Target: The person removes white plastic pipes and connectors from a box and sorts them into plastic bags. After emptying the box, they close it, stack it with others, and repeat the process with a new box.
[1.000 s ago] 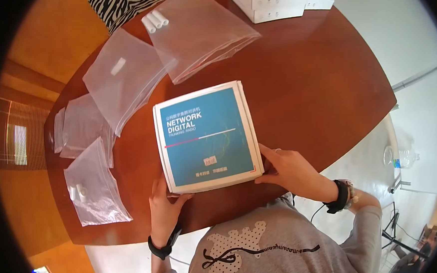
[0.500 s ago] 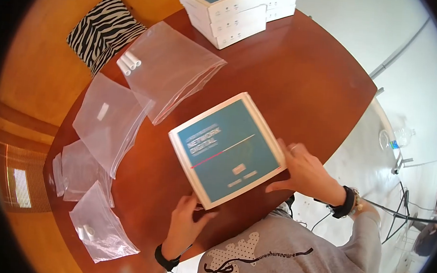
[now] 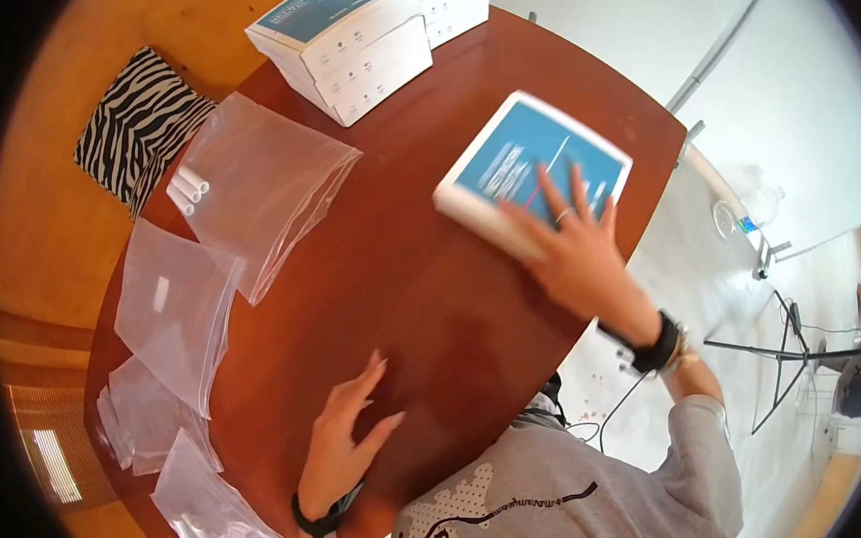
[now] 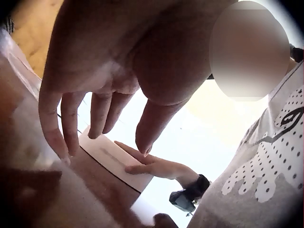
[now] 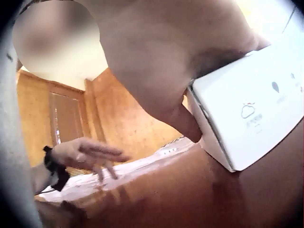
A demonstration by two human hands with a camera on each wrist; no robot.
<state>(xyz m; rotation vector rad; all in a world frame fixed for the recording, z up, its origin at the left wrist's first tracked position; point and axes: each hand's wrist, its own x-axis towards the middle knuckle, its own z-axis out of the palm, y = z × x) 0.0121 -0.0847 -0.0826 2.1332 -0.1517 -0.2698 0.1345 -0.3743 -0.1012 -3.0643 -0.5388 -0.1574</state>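
Note:
A white box with a blue lid lies at the right part of the table. My right hand rests over its lid with the fingers spread. The right wrist view has the thumb of that hand against an end of the box. Nearer the table's front edge, my left hand is above the wood, holding nothing, thumb apart from the fingers. Its fingers hang loosely in the left wrist view, where the hand is away from the box.
Stacked white boxes stand at the table's far side. Clear plastic bags line the left edge, the farthest with several white tubes on or in it. A zebra-print item is beyond the left edge. A black stand is at the right.
The box has moved from in front of the body to the right and farther away. My left hand has come off it; my right hand has shifted from its side onto the lid.

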